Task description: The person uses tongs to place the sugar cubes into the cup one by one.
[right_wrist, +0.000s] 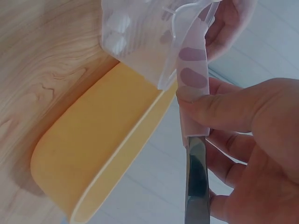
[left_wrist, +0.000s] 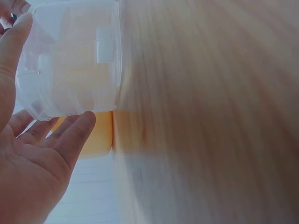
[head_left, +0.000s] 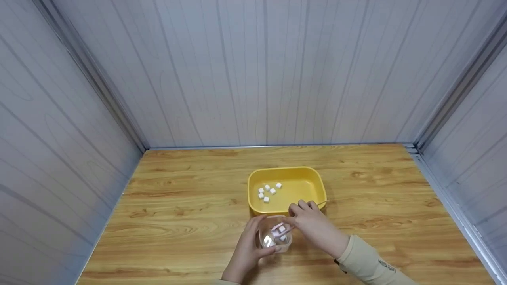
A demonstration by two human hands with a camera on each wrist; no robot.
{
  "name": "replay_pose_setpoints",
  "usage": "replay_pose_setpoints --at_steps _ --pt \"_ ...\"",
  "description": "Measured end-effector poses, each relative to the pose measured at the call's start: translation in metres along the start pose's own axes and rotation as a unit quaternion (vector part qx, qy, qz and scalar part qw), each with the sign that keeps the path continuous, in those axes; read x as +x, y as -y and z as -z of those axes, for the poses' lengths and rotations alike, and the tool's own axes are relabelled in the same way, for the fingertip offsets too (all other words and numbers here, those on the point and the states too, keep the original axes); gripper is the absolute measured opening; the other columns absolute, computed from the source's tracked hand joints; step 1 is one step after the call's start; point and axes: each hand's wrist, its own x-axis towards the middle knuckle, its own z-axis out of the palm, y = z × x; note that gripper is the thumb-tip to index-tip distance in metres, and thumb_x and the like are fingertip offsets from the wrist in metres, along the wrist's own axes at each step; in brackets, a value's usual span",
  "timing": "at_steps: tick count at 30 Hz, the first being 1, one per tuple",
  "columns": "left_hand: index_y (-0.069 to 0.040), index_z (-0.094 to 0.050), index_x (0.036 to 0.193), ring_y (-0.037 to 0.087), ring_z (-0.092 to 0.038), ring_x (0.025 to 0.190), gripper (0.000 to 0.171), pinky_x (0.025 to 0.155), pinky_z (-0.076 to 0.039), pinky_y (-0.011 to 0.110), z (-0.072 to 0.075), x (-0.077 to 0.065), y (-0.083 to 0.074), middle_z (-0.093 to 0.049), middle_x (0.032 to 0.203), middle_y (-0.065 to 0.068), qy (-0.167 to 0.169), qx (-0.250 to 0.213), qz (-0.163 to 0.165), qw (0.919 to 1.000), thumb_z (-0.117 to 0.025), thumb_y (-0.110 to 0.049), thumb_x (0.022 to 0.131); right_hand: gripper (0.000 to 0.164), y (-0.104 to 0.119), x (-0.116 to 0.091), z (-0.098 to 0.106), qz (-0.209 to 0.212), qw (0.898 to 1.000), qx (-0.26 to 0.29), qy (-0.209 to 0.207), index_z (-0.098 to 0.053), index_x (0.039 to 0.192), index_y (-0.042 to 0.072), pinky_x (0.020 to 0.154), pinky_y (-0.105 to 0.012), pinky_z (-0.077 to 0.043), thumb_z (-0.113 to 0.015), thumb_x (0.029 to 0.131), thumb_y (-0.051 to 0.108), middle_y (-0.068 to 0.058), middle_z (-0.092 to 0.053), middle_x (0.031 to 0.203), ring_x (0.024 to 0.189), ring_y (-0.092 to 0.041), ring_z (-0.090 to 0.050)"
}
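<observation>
My left hand (head_left: pixel 246 248) grips a clear plastic container (left_wrist: pixel 84 60) from the side, thumb on one wall and fingers on the other. Several white cubes (head_left: pixel 282 238) show inside it. With my right hand (head_left: pixel 317 226) I hold a pair of tongs (right_wrist: pixel 196 172), metal with pink ends, pinched between thumb and fingers. The pink ends (head_left: pixel 284 232) reach into the container, close to a white cube (head_left: pixel 282 228). Just behind the container stands a yellow basin (head_left: pixel 303 192), with several white cubes (head_left: pixel 266 199) loose on its left side.
The wooden table (head_left: pixel 190 221) carries all of this near its front edge. Pale panelled walls (head_left: pixel 245 79) enclose it at the back and on both sides. The basin's near rim lies beneath my right fingers in the head view.
</observation>
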Motion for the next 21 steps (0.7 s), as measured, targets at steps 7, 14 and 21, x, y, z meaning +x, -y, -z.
replay_pose_setpoints --at_steps 7,14,21 --pt "-0.014 -0.040 0.142 0.028 -0.038 0.131 0.091 0.110 -0.028 0.048 -0.0005 -0.0009 -0.0007 -0.042 0.141 0.005 0.000 0.004 0.011 0.9999 -0.085 -0.032 0.065 0.054 -0.0008 -0.0011 -0.0006 -0.003 1.000 0.003 0.005 -0.067 0.121 0.032 0.074 -0.034 -0.040 -0.073 0.073 0.007 0.003 -0.053 0.097 0.086 -0.015 -0.043" --pt "-0.013 -0.040 0.142 0.028 -0.039 0.130 0.090 0.109 -0.029 0.048 -0.0001 0.0002 -0.0011 -0.043 0.140 0.005 -0.003 0.008 -0.003 1.0000 -0.085 -0.030 0.066 0.051 -0.0007 -0.0015 -0.0003 -0.002 1.000 -0.001 -0.004 -0.068 0.120 0.031 0.074 -0.034 -0.039 -0.073 0.074 0.008 0.003 -0.053 0.096 0.086 -0.016 -0.043" --pt "-0.010 -0.040 0.142 0.025 -0.040 0.129 0.090 0.110 -0.030 0.046 0.0002 0.0002 -0.0002 -0.044 0.137 0.002 -0.005 0.004 -0.024 0.9997 -0.085 -0.030 0.066 0.040 -0.0004 -0.0026 -0.0014 -0.006 1.000 0.006 -0.010 -0.069 0.117 0.029 0.073 -0.034 -0.038 -0.069 0.079 0.017 0.004 -0.054 0.096 0.084 -0.015 -0.041"
